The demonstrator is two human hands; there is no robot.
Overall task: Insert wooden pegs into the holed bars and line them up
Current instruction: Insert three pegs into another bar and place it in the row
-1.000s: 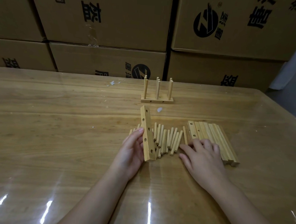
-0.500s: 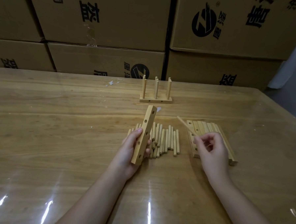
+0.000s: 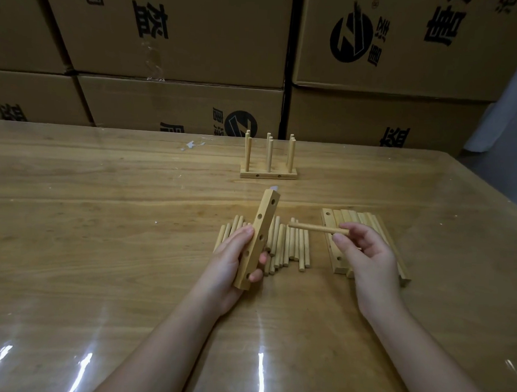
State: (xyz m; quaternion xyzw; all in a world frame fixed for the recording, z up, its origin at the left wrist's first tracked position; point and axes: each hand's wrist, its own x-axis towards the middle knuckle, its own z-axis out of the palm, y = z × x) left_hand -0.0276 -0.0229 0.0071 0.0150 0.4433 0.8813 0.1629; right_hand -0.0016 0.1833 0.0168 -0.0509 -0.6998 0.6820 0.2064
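Holed bar gripped tilted in our left hand, right hand pinching one peg level, tip toward it.

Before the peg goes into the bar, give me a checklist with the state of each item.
1. Light wooden bar with a row of round holes gripped in the left hand: ok.
2. Short round wooden peg pinched in the right hand: ok.
3. Holed face of the bar turned toward the peg: ok, four holes show.
4. Peg tip lined up with a hole: not ok, it lies level and apart from the bar.
5. Holes free of debris: cannot tell.
6. Spare loose wooden pegs on the glossy wooden table: ok.
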